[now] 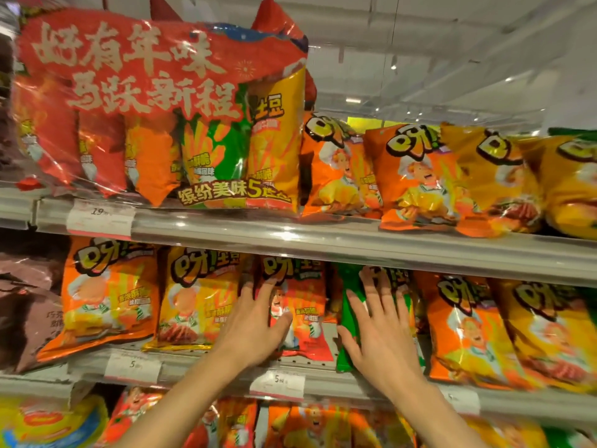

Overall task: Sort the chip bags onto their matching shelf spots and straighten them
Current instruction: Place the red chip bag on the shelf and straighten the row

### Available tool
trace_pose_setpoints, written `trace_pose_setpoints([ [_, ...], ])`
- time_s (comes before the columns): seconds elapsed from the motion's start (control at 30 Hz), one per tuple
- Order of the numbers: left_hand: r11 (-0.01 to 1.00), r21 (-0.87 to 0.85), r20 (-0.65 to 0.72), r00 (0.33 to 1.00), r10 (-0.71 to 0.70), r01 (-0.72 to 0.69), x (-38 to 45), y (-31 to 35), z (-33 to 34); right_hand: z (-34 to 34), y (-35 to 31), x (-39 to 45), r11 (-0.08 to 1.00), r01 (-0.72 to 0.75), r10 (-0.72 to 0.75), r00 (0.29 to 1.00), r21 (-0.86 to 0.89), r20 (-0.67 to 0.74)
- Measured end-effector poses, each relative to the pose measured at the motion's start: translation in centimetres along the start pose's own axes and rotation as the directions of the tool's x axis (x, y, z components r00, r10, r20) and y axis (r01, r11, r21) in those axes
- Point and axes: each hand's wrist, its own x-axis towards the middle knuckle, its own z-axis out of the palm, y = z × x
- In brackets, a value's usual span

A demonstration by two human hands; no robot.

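Left hand (255,321) flat on glossy crinkled red chip bag (303,305), right hand (381,321) flat on green bag (350,305), each grip open

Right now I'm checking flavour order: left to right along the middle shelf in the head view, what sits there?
Brown bag → orange bag → yellow bag → red bag under left hand → green bag under right hand → orange bag → yellow bag.

Red chip bag (303,305) & green chip bag (350,318) upright, side by side, mid shelf, btwn orange bags.
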Motion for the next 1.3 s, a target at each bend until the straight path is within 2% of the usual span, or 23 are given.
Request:
trace_pose_setpoints([
  [0.1,0.998,0.003,0.052,0.997,-0.058,0.058,0.7,0.2,0.6,0.5,1.2,0.0,1.0,0.014,-0.013,0.999,-0.004,0.036],
  [0.27,0.992,-0.09,0.049,0.996,-0.08,0.084,1.6,0.0,1.7,1.2,2.1,0.1,0.997,0.036,-0.038,0.999,0.063,0.023],
  [0.5,0.967,-0.254,-0.092,0.995,-0.042,0.017,0.9,1.3,2.5,0.5,2.6,0.2,0.961,0.042,-0.044,0.999,0.273,0.002],
  [0.63,0.956,-0.292,-0.21,0.977,-0.034,-0.03,0.2,1.9,1.9,-0.1,2.6,0.6,0.912,0.012,0.008,0.999,0.411,-0.047],
  [0.77,0.943,-0.323,-0.271,0.962,-0.017,-0.075,-1.3,1.7,0.6,-0.8,1.8,0.8,0.851,-0.016,0.059,0.996,0.525,-0.066],
  [0.97,0.927,-0.356,-0.314,0.949,0.001,-0.118,-3.6,-1.0,-2.4,-3.5,-4.4,-0.8,0.646,0.021,-0.058,0.998,0.763,0.021],
  [1.1,0.906,-0.389,-0.342,0.939,0.027,-0.168,-5.0,-4.6,-5.5,-4.1,-10.3,-0.6,0.455,-0.002,-0.04,0.999,0.89,0.023],
  [1.2,0.912,-0.367,-0.371,0.928,0.036,-0.182,-6.2,-8.7,-8.4,-4.3,-15.4,-0.1,0.38,-0.013,-0.021,1.0,0.925,0.022],
  [1.3,0.921,-0.347,-0.401,0.916,0.024,-0.176,-7.6,-13.0,-11.4,-4.5,-20.6,0.1,0.329,-0.002,-0.064,0.998,0.944,0.025],
])
